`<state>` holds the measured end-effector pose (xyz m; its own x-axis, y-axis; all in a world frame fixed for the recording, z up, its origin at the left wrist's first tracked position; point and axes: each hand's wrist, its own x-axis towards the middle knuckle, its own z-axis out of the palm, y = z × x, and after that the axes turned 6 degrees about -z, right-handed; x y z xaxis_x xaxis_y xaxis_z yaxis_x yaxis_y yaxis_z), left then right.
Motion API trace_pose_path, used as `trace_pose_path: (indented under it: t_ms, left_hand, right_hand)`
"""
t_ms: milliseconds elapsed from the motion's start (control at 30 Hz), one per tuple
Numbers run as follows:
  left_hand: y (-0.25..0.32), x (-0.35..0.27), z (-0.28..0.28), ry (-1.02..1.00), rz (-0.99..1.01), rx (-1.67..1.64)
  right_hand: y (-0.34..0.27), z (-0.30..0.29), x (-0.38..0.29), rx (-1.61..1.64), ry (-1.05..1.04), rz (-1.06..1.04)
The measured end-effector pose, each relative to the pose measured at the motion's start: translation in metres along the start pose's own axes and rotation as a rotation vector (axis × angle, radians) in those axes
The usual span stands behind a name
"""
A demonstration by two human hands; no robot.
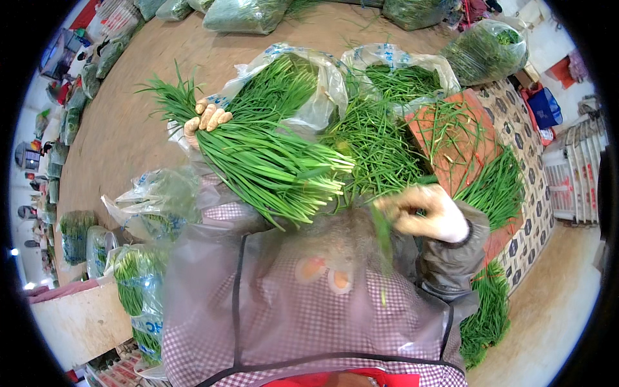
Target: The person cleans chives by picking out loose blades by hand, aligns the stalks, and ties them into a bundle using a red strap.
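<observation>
My left hand (209,120) is closed round a thick bunch of garlic chives (271,164), near its leafy end. Its fingers look wrapped in pale covers. The pale cut stems of the bunch point right, over my lap. To the right, my right hand (420,213) is blurred by motion, its fingertips pinching a loose green leaf (383,232) that hangs before my apron (300,309). Beyond that hand lies a tangled heap of loose chives (377,145). An open plastic bag (333,92) with more chives stands just past the held bunch.
A reddish board (454,130) with scattered leaves and chive bundles (498,188) lies at my right. Another open bag (447,80) of chives stands beyond the heap. At my left are bagged chives (145,290) and a crumpled clear bag (159,193). Full bags (246,17) line the far floor.
</observation>
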<state>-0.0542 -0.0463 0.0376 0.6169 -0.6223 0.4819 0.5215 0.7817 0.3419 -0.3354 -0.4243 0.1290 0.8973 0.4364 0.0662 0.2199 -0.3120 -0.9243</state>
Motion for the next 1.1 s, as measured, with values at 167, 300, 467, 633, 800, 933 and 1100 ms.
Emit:
trace_pose_path:
  t_ms: [167,300,467,633,800,933,1100]
  left_hand:
    - [-0.006,0.009,-0.003,0.017,-0.042,0.016]
    - [-0.011,0.017,0.0,0.037,-0.061,0.026]
    - [-0.009,0.008,-0.006,0.117,-0.028,-0.047]
    - [-0.002,-0.008,-0.018,0.238,0.024,-0.06]
    - [-0.001,-0.006,-0.041,0.411,0.069,0.093]
    - [0.007,-0.017,-0.037,0.552,0.102,0.14]
    - [0.0,-0.01,-0.045,0.587,0.071,0.197]
  right_hand:
    - [-0.009,0.054,0.073,-0.265,0.299,-0.051]
    - [0.004,0.085,0.113,0.522,0.262,0.114]
    - [0.016,0.054,0.082,1.074,0.773,-0.41]
    - [0.033,-0.012,0.028,0.614,0.197,-0.12]
    - [0.055,0.056,0.07,0.151,0.39,0.211]
    - [0.039,0.041,0.067,0.435,0.535,0.127]
    - [0.033,0.054,0.103,-0.589,0.398,-0.22]
